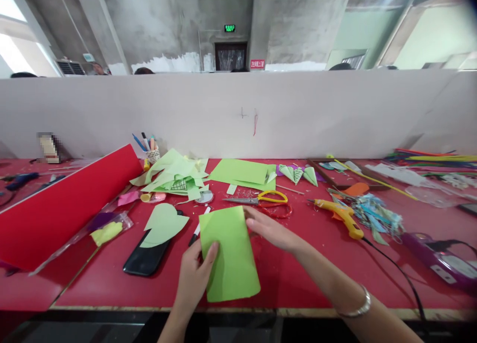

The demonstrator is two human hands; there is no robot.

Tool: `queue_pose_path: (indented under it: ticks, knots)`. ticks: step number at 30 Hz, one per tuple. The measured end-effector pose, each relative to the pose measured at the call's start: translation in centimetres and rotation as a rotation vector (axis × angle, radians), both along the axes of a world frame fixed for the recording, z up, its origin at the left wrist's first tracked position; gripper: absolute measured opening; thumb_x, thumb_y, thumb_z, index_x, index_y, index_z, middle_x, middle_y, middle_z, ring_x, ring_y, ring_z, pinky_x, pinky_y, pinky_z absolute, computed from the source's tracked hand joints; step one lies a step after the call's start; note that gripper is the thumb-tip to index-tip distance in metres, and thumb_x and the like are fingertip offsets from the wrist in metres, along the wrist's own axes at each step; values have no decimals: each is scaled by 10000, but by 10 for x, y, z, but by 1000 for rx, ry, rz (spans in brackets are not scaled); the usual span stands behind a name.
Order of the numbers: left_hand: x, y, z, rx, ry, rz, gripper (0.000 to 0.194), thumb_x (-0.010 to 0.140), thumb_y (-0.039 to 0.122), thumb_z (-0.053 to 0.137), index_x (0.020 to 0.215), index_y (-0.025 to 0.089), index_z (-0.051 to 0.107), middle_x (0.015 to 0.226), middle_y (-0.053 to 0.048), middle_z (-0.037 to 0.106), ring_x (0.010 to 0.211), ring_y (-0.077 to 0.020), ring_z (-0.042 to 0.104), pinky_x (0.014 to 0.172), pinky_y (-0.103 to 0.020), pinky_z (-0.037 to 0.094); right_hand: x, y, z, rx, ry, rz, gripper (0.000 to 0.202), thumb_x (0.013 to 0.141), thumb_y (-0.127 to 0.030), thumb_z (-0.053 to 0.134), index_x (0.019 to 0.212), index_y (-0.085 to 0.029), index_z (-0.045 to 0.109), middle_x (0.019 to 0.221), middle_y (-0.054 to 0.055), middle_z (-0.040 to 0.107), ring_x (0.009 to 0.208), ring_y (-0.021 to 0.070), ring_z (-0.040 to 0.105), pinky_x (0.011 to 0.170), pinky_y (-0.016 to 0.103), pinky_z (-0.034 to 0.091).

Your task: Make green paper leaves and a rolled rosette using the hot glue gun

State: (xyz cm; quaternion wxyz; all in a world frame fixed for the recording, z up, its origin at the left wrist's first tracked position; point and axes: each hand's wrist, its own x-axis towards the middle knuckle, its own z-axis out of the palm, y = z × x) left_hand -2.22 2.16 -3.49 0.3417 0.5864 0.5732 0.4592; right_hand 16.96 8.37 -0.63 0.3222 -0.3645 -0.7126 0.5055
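Observation:
A light green sheet of paper is held upright at the table's front, tilted slightly. My left hand grips its left edge, thumb on the near face and fingers behind. My right hand is at the upper right corner, its fingertips closed on the edge and partly hidden behind it. Just beyond the sheet lie yellow-handled scissors. To the left, a pale green heart-shaped cutout overlaps a black phone. A marker lies beside my left hand, partly covered by the sheet.
Green paper scraps pile up near a pen cup. More green sheets and small folded paper cones lie at the back. Right are a yellow glue gun with its cord and a purple device. A red board leans left.

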Motion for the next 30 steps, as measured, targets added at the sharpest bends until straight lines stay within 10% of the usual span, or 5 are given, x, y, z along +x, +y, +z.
queue_pose_path:
  ticks: [11,20,30]
  knots:
    - [35,36,33,20,-87,-298,336,791,430,450,793,124,589,700,-22,583,610,-123,499,557,-215,403,23,-34,26,-335,245,-303,384,707,-362,606,1046,-189,562,984,53,657,831,199,630,755,340,502]
    - [34,33,22,-89,-205,-340,307,728,444,537,652,146,544,494,43,433,432,-64,367,417,-180,294,23,-60,-6,-389,452,-447,378,708,-372,610,1046,-214,548,1066,58,629,894,201,611,765,331,494]
    - [41,30,21,54,-21,-263,310,753,378,519,540,155,487,480,36,465,484,-93,441,493,-201,335,27,-62,-21,-165,210,-537,419,691,-318,624,1072,-204,493,1078,58,604,947,203,577,809,336,476]
